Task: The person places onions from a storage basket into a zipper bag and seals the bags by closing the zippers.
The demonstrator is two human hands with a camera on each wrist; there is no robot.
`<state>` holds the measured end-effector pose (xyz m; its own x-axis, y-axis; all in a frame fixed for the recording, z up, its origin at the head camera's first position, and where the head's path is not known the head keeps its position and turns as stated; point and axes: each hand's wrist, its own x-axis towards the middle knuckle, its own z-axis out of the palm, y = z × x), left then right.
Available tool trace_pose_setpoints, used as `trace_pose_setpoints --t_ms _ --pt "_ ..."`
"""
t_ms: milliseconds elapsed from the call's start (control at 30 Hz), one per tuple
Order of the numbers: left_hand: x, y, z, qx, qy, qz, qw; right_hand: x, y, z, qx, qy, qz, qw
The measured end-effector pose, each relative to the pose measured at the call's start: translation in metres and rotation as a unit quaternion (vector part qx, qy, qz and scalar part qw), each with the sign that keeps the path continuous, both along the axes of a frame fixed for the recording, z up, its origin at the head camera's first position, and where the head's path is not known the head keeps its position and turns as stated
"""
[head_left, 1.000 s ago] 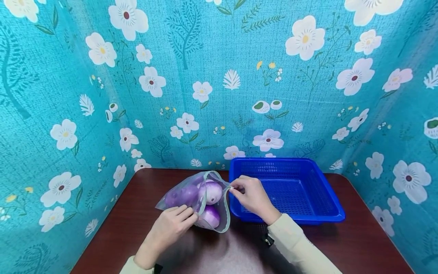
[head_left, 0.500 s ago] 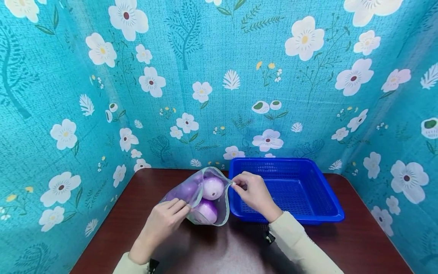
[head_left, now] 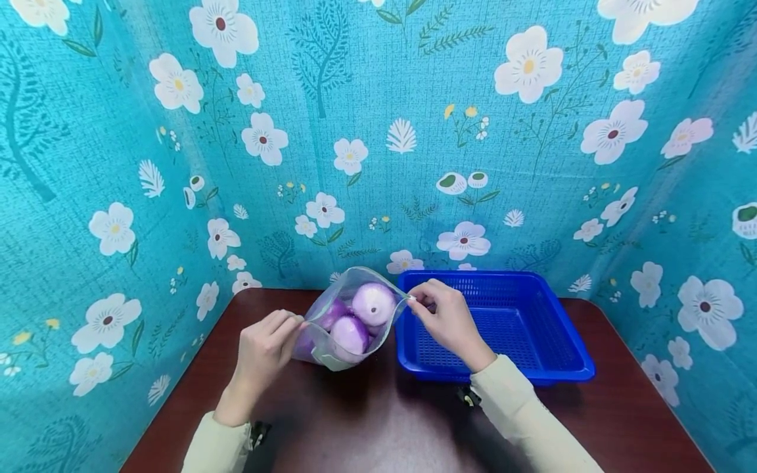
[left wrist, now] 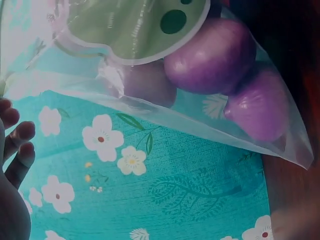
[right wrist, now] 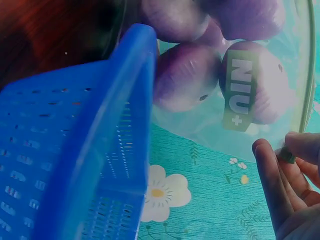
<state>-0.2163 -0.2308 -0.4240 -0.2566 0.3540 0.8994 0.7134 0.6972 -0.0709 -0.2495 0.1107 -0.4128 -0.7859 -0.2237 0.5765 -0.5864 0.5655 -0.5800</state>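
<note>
Currently shown: both hands held a clear bag of purple onions open beside a blue basket.

From left to right, the left hand (head_left: 264, 348) pinched the near-left edge of the clear plastic bag (head_left: 331, 325), fingers curled onto the film. The bag was raised just above the dark wooden table (head_left: 378, 427), mouth open toward the camera and tilted up. Inside lay several purple onions (head_left: 374, 303), packed touching one another; the right wrist view showed a green printed label on the film in front of them. The right hand (head_left: 446, 318) pinched the bag's right rim between thumb and fingertips, directly over the left wall of the blue basket (head_left: 532, 368). The basket sat on the table just beside the bag, against the floral backdrop (head_left: 378, 131).
</note>
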Motion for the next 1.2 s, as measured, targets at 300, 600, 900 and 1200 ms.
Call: trace_pose_setpoints --t_ms 300,600,900,1200 --pt "-0.019 -0.006 0.005 0.093 -0.043 0.008 0.9948 -0.002 0.004 0.008 -0.021 -0.007 0.004 1.000" --pt "-0.033 -0.010 0.015 0.181 -0.097 -0.021 0.9785 -0.005 0.005 0.018 -0.025 0.017 0.009 0.999" --pt "-0.042 -0.018 0.025 0.206 -0.121 -0.017 0.9708 -0.007 0.005 0.029 -0.060 0.015 0.026 0.998" --pt "-0.045 -0.022 0.035 0.233 -0.164 -0.011 0.9586 -0.005 0.004 0.041 -0.066 0.042 0.020 0.997"
